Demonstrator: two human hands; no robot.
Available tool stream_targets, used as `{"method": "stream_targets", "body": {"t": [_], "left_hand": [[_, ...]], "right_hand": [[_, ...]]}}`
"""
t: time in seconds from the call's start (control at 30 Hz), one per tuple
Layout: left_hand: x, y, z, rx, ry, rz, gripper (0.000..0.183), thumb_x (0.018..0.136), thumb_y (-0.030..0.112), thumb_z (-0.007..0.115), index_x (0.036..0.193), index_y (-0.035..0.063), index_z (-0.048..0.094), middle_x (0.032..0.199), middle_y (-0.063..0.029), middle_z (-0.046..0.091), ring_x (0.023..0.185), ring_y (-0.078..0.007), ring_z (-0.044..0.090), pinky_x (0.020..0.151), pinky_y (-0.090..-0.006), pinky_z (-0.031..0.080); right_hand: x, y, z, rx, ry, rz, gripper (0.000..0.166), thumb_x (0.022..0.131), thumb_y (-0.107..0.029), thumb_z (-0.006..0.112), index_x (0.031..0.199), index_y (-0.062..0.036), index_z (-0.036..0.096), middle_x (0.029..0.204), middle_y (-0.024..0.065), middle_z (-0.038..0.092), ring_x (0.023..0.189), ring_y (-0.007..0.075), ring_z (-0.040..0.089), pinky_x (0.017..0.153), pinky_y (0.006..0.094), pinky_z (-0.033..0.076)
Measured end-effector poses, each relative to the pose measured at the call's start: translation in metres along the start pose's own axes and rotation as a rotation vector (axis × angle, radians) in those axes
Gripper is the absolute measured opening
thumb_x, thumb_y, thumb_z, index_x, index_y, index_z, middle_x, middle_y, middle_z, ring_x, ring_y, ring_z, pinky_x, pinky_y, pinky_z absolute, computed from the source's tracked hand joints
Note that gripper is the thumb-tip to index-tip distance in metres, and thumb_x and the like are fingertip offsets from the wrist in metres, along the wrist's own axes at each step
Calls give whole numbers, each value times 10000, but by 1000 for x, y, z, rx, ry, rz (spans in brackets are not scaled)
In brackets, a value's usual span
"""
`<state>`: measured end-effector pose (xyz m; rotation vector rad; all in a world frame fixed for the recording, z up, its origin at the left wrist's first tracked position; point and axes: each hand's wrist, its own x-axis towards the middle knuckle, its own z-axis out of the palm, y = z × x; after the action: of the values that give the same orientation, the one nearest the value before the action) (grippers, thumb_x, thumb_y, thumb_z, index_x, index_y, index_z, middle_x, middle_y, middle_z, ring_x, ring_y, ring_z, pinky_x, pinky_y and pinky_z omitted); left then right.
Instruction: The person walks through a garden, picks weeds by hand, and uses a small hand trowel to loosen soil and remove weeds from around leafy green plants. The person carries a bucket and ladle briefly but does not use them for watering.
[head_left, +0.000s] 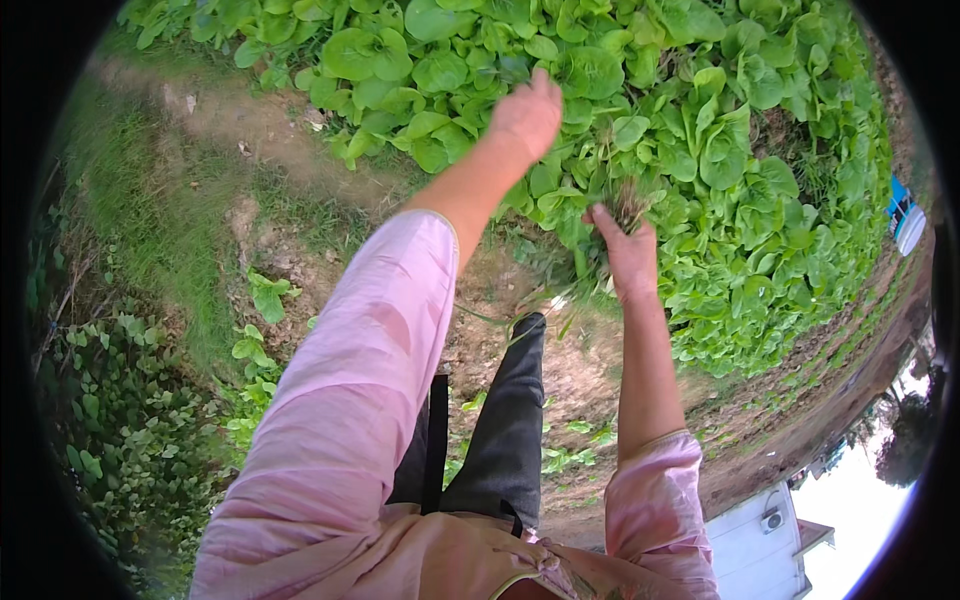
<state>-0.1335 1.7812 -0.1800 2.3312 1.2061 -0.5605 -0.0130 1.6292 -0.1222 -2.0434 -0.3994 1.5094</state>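
Observation:
A dense bed of leafy green vegetables (720, 150) spreads before me. My left hand (529, 112) reaches over its near part, slightly blurred, with its fingertips among the leaves; whether they grip anything cannot be made out. Lower and to the right, my right hand (630, 247) is closed around a bunch of pulled weeds (626, 201). Brownish roots stick up above its fingers, and green blades hang down on its left side. The bunch is close to the edge of the bed.
Bare soil (480, 345) with sparse grass borders the bed, near my dark-trousered leg (510, 405). Grass (172, 225) and darker bushy plants (142, 420) grow at left. A blue and white object (906, 217) lies beyond the bed at right. A white building (754, 547) stands lower right.

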Motion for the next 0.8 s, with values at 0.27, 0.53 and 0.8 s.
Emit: {"method": "stream_targets", "body": {"t": [0.27,0.53,0.8], "left_hand": [[-6,-41,69,-359,36,-132,202,835,187,500,951,26,539,862,-187,596,799,-340,583,692,-419,477],[-9,-42,86,-811,-23,-235,185,813,202,479,896,78,588,872,-163,612,797,-331,588,725,-402,473],[-15,-28,94,-1122,-57,-323,180,833,171,508,910,25,581,697,-100,604,563,-164,526,581,-309,447]], "right_hand": [[74,-26,25,-65,-35,-200,257,761,-121,626,975,9,567,894,68,629,760,124,571,713,262,458],[178,-24,72,-799,-171,-184,484,718,-148,568,1154,43,481,1101,229,543,1027,316,528,893,344,400],[221,-7,65,-830,95,-132,373,713,-216,577,996,27,582,956,188,615,874,304,593,789,355,451]]}}
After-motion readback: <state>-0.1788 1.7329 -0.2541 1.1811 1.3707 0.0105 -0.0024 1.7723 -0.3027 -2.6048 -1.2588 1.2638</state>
